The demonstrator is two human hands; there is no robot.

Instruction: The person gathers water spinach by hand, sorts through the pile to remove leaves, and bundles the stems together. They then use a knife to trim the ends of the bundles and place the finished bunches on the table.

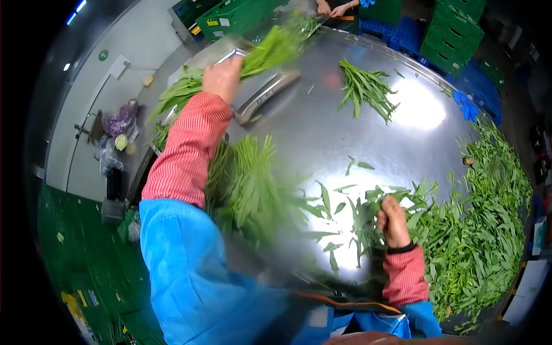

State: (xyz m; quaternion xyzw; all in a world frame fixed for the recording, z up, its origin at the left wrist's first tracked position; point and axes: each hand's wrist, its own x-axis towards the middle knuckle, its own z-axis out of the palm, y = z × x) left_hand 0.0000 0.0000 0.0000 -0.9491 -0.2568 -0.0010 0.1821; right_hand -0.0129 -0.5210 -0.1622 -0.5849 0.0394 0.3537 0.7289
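Green leafy bunch [267, 53] gripped above a grey metal desk [319, 109]

The long-stemmed bunch is in the left hand [223, 77], whose fingers are closed around its middle. Its leaves spread out on both sides of the fist, over the far left part of the desk, beside a curved silver metal piece [267, 96] blurred at its edges. The right hand [394, 221] has its fingers curled shut; green leaves lie against its fingertips, but whether it grips any cannot be told.

Nearer the body, below the left forearm, lies a larger blurred heap of green stems [250, 190]. Scattered single leaves [326, 198] lie between that and the right hand. Well apart, toward the far side of the desk, rests a small fanned green bundle [368, 89]. A broad loose pile of cut greens [474, 247] covers the right side, with a crumpled blue glove-like piece [464, 106] near its far end.

Beyond the desk stand stacked green plastic crates [453, 35] and blue plastic pallets [408, 34]. Another person's hands [338, 10] show at the top edge.
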